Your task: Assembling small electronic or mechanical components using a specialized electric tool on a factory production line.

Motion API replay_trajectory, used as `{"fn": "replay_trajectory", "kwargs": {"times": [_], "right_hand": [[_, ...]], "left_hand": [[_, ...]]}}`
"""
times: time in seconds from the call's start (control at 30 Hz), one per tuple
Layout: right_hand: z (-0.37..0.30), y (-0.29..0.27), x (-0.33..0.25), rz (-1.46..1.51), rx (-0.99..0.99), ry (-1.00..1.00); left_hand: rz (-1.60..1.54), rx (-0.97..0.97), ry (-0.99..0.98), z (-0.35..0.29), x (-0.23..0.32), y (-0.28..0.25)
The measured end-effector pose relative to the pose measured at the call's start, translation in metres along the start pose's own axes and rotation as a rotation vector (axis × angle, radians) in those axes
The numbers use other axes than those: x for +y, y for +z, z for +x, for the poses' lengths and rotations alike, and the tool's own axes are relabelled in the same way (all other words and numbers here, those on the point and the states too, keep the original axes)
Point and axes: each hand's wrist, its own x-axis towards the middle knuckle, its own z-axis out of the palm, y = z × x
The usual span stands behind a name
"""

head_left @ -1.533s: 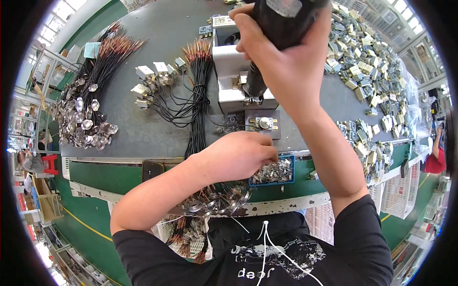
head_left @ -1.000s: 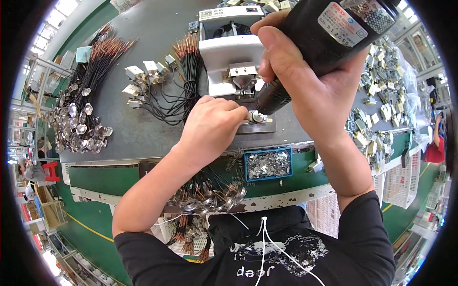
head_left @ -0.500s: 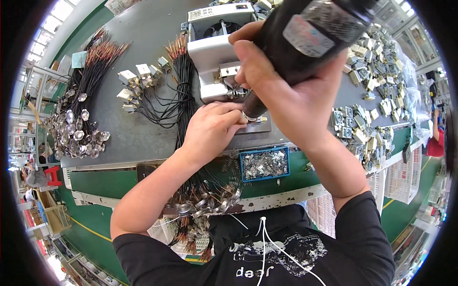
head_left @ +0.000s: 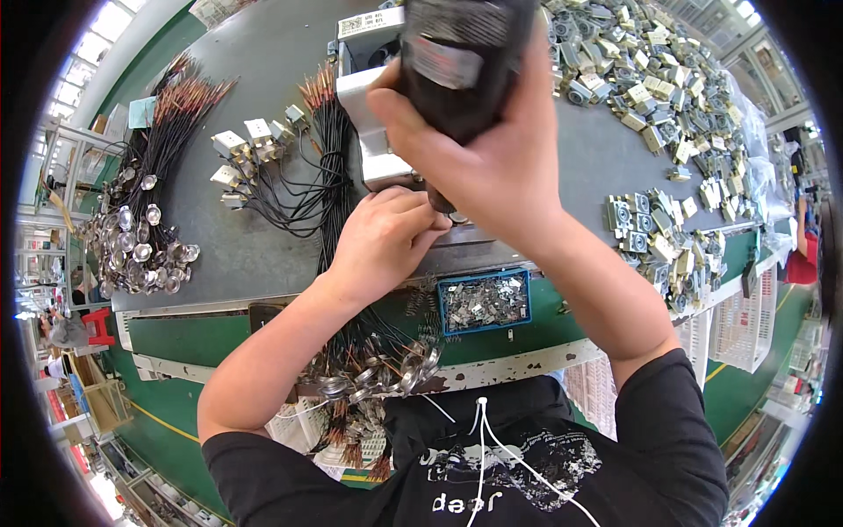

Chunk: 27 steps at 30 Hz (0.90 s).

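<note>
My right hand (head_left: 505, 158) is wrapped around a thick black electric screwdriver (head_left: 465, 88) with a pale label. It stands nearly upright, tip down, beside the fingertips of my left hand. My left hand (head_left: 384, 233) rests at the bench's front part with fingers closed in a pinch; whatever they hold is hidden. Under the tip lies a flat metal block (head_left: 470, 237), mostly covered by my right hand and wrist. Just left of my left hand runs a bundle of black wires (head_left: 334, 167) with coppery ends, some joined to cream-coloured switch blocks (head_left: 230, 145).
A white machine (head_left: 376, 92) stands behind my hands. In front sits a blue tray (head_left: 445, 328) of small metal pieces. Wires with round metal ends (head_left: 140, 250) lie far left. Cream and grey blocks (head_left: 654, 105) are heaped on the right. Metal-ended wires (head_left: 408, 373) hang over the front edge.
My right hand and the screwdriver have swung left and become more upright, now covering more of the white machine and metal block. My left hand has stayed almost in place.
</note>
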Motion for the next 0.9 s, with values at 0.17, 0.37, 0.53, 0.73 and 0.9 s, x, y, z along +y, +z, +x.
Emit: {"fn": "replay_trajectory", "kwargs": {"times": [0.17,0.37,0.53,0.73,0.9], "right_hand": [[0.014,-0.017,0.009,0.170,-0.283,0.287],[0.025,-0.030,0.041,-0.336,-0.482,-0.812],[0.036,-0.042,0.057,-0.394,-0.513,-0.874],[-0.007,-0.019,0.016,-0.112,-0.241,0.054],[-0.003,-0.018,0.011,-0.194,-0.333,0.054]], "left_hand": [[-0.103,-0.057,-0.250,0.009,0.015,-0.009],[0.033,-0.322,-0.204,0.020,0.002,-0.015],[0.079,-0.240,-0.123,0.020,0.002,-0.008],[0.015,-0.222,-0.153,0.016,-0.006,-0.001],[-0.118,-0.085,-0.126,0.015,-0.007,0.002]]}}
